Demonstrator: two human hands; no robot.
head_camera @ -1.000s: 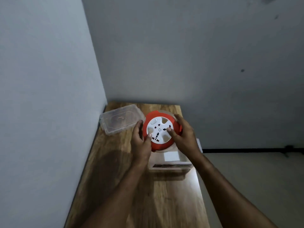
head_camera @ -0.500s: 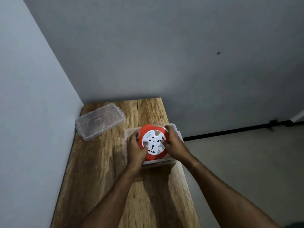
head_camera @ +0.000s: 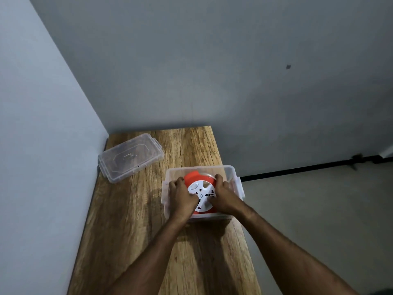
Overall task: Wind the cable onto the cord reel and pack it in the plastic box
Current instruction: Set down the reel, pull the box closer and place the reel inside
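An orange cord reel (head_camera: 194, 176) with a white socket face lies flat inside the clear plastic box (head_camera: 231, 173), which stands at the table's right edge. My left hand (head_camera: 181, 196) grips the reel's left side and my right hand (head_camera: 223, 193) grips its right side, thumbs resting on the white face. Both hands reach down into the box. No loose cable shows; the reel's rim is mostly hidden by my hands and the box wall.
The box's clear lid (head_camera: 129, 159) lies on the wooden table (head_camera: 131, 231) at the back left, near the wall corner. Grey walls bound the table's left and far sides. The floor drops off to the right, with a black skirting strip (head_camera: 297, 170).
Both hands have lowered the reel from above the box down into it. The view has tilted and shifted, so the table sits lower and more to the left.
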